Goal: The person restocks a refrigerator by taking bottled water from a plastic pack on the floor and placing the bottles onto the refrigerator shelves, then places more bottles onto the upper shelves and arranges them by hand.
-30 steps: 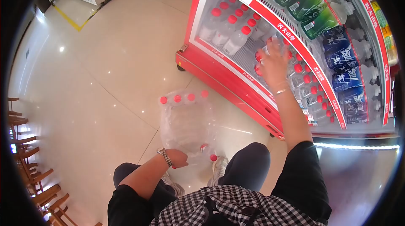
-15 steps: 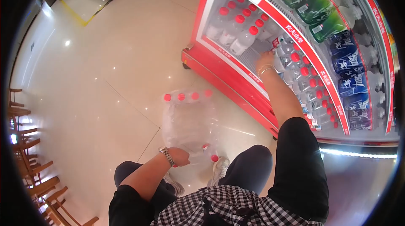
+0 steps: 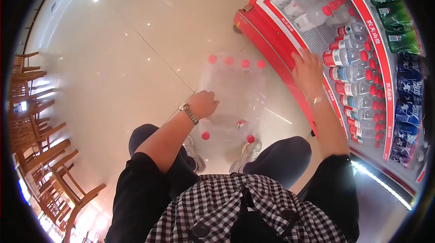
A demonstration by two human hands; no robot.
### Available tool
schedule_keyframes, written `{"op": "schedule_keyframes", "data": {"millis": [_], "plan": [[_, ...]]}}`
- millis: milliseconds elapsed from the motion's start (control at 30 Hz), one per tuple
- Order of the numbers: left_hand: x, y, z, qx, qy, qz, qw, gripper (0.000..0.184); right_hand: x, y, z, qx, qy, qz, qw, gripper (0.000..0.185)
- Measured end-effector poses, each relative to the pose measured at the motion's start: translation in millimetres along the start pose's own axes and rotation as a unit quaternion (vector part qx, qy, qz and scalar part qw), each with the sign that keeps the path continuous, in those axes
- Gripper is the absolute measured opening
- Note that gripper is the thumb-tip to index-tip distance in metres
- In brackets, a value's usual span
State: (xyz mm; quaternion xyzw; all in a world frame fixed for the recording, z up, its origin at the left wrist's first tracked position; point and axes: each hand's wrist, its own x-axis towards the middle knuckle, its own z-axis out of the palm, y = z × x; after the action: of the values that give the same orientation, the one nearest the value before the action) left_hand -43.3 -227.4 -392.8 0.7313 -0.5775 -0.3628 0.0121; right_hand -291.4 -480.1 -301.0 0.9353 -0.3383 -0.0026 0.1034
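Withdrawn from the lower shelf since the earlier frames, my right hand (image 3: 309, 71) is now positioned in front of the shelf's edge, and my left hand (image 3: 202, 104) has advanced from the near end of the plastic-wrapped bottle pack (image 3: 231, 89) to its left side. Right hand state: fingers extended and spread, nothing visible in the grasp. Left hand state: fingers partly curled above the pack's left edge; I cannot tell whether they grip the clear film. The pack rests on the tiled floor (image 3: 149, 30), just beyond my sneakers (image 3: 195, 156) and beside the red display refrigerator (image 3: 272, 39). Four red caps (image 3: 245, 63) line its far edge; two red-capped bottles (image 3: 245, 129) occupy the near corners. On the refrigerator's lower shelf (image 3: 321, 39), one group of frosted red-capped bottles (image 3: 312, 18) stands at the far end; a row of clear water bottles (image 3: 351, 75) with red labels extends toward me, caps toward the price strip (image 3: 376, 34). A bare section of shelf separates the two. Green bottles (image 3: 398, 21) and blue bottles (image 3: 407, 84) occupy the shelf above. A metal-band watch (image 3: 189, 113) encircles my left wrist.
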Motion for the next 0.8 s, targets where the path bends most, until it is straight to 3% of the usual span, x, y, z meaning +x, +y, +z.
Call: {"op": "schedule_keyframes", "data": {"millis": [33, 67, 167, 333, 367, 433, 467, 500, 567, 633, 700, 800], "plan": [[-1.1, -0.3, -1.3, 0.021, 0.015, -0.038, 0.999, 0.043, -17.0, -16.8, -3.0, 0.052, 0.007, 0.019, 0.998, 0.035], [-2.7, 0.1, -1.6, 0.042, 0.029, -0.073, 0.996, 0.046, -35.7, -31.0, -2.3, 0.104, -0.058, 0.008, 0.993, 0.037], [1.3, 6.9, -25.7, 0.062, -0.067, -0.131, 0.987, 0.049, -81.5, -67.7, 5.4, 0.272, -0.248, -0.021, 0.930, 0.045], [2.3, -7.5, -17.8, 0.038, 0.096, -0.179, 0.978, 0.049, -92.4, -106.8, 4.1, 0.278, -0.147, -0.061, 0.947, 0.043], [5.2, -14.3, -7.3, 0.028, 0.117, -0.197, 0.973, 0.050, -91.9, -110.2, 9.1, 0.281, -0.202, -0.106, 0.932, 0.043], [23.5, -49.1, 31.1, -0.127, -0.005, -0.241, 0.962, 0.042, -94.4, -117.6, 25.8, 0.282, -0.306, -0.192, 0.889, 0.043], [25.3, -50.2, 30.6, -0.204, -0.067, -0.260, 0.942, 0.038, -97.2, -121.0, 27.3, 0.327, -0.379, -0.216, 0.838, 0.043], [24.9, -47.1, 34.0, -0.345, -0.034, -0.284, 0.894, 0.031, -98.9, -122.5, 28.8, 0.316, -0.405, -0.214, 0.831, 0.043], [19.8, -33.9, 40.8, -0.600, 0.032, -0.305, 0.739, 0.017, -97.2, -127.8, 29.2, 0.293, -0.455, -0.207, 0.815, 0.043], [40.0, -59.2, 94.7, -0.658, 0.127, -0.185, 0.719, 0.006, -92.9, -125.9, 31.0, 0.282, -0.469, -0.200, 0.813, 0.044], [40.7, -51.2, 82.7, -0.723, 0.156, -0.156, 0.655, 0.008, -91.9, -128.2, 31.9, 0.266, -0.483, -0.205, 0.808, 0.045], [40.5, -29.9, 43.7, -0.816, 0.116, -0.240, 0.513, 0.017, -98.2, -133.3, 35.8, 0.244, -0.481, -0.228, 0.811, 0.045]]}}
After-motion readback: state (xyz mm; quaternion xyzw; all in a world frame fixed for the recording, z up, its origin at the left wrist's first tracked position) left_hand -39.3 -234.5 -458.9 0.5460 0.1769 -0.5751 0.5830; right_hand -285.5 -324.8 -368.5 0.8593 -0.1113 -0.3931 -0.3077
